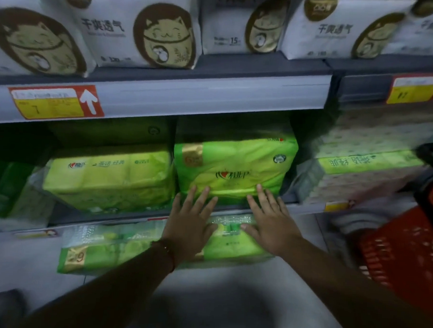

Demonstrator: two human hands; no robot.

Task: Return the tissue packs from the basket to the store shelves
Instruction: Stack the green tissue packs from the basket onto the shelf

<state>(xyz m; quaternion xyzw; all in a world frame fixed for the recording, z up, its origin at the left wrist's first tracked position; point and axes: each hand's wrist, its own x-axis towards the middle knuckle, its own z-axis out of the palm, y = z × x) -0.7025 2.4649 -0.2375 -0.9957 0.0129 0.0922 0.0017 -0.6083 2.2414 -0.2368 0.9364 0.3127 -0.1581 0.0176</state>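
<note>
While both arms are reaching toward the shelf (163, 97), the left hand (192, 219) and right hand (270, 223) are lying flat with fingers spread, fingertips pressing the lower front of a green tissue pack (235, 167). Nothing is being pinched; the open palms are likely pushing the pack back so it sits square behind the shelf lip. The pack is standing on the middle shelf, just beside another green pack (108, 176) on its left. Below the hands, a further green pack (122, 249) is sticking out from the lower shelf, partly covered by the wrists. White packs with a cat print (146, 34) are filling the shelf above. The red basket (405, 249) is sitting at the right edge; its contents are too blurred to tell.
</note>
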